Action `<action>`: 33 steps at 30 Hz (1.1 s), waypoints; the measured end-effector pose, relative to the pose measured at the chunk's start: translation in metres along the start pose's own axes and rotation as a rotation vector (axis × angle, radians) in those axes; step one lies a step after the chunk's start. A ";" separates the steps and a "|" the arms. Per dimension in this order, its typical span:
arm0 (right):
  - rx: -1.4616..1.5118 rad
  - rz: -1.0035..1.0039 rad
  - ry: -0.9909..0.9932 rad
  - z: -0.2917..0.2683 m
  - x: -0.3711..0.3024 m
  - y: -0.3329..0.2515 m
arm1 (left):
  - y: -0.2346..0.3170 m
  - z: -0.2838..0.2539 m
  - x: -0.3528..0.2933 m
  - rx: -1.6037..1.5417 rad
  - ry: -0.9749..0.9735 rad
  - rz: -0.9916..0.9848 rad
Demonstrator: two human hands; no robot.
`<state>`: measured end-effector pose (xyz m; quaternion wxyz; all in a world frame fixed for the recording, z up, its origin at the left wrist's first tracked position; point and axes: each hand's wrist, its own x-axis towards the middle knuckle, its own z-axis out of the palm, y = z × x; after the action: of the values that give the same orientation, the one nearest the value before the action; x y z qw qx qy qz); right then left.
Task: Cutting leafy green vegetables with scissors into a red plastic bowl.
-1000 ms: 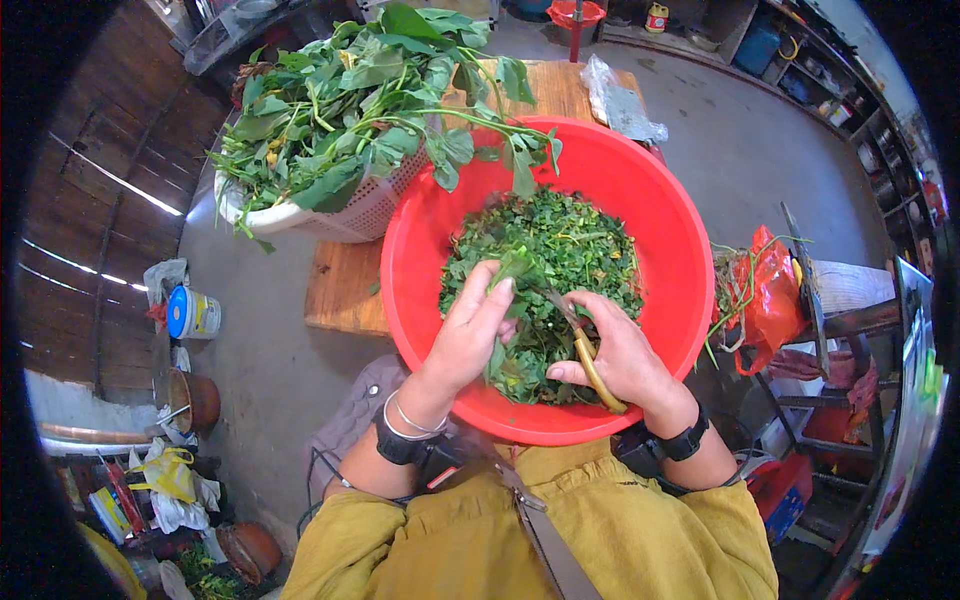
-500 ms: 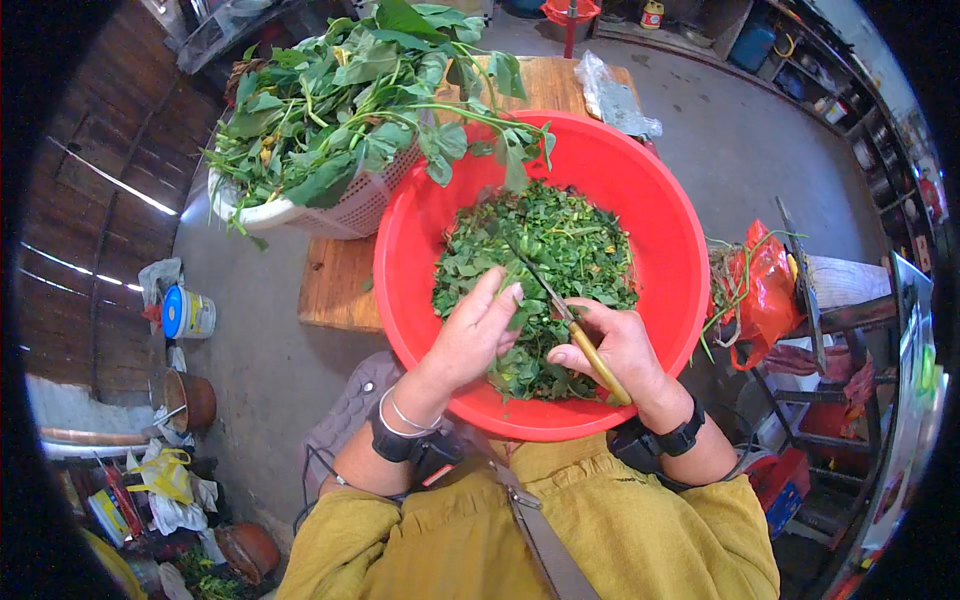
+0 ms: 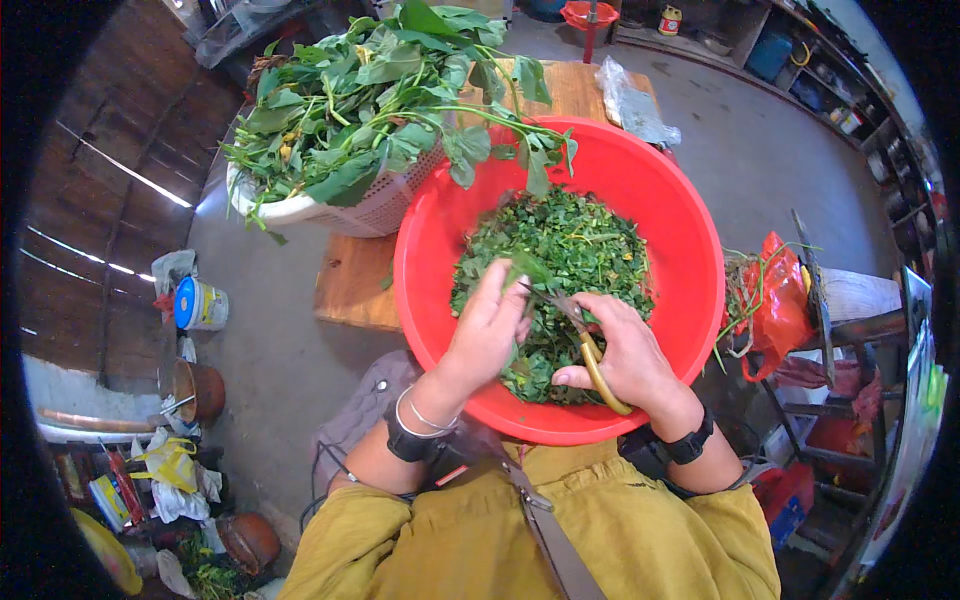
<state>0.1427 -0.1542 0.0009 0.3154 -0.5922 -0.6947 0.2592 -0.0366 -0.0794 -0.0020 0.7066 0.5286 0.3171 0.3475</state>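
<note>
A wide red basin (image 3: 683, 210) stands in front of me, holding a heap of chopped green leaves (image 3: 580, 240). My left hand (image 3: 490, 325) is over the heap, its fingers closed on a small bunch of leafy greens (image 3: 530, 268), partly blurred. On the right, my right hand (image 3: 628, 350) grips scissors (image 3: 590, 362) with yellow handles. Their blades point up and left, touching the greens close to my left fingertips. Behind the basin's left side, a white basket (image 3: 385, 207) is piled high with uncut leafy stems (image 3: 370, 110), some hanging over the basin's rim.
A wooden table (image 3: 352, 290) lies under the basket, with a clear plastic bag (image 3: 628, 98) at its far end. At right, a red plastic bag (image 3: 780, 305) hangs beside a metal rack. A white bucket with a blue lid (image 3: 205, 304) stands on the floor at left.
The scissors' handles have spread apart and the blades have swung lower. My left fingers have bent further round the greens. The whole view has shifted slightly.
</note>
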 end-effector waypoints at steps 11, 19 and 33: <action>0.038 0.031 0.135 -0.001 0.000 -0.001 | 0.002 0.006 -0.001 0.258 -0.046 0.095; 0.010 0.024 0.162 -0.001 -0.002 -0.002 | -0.001 0.003 0.000 0.344 -0.055 -0.007; 0.084 0.101 0.162 -0.001 -0.004 -0.004 | -0.004 -0.004 0.001 0.019 -0.003 -0.017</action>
<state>0.1409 -0.1591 0.0043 0.3817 -0.6315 -0.6248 0.2551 -0.0386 -0.0773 -0.0065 0.7050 0.5332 0.3236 0.3376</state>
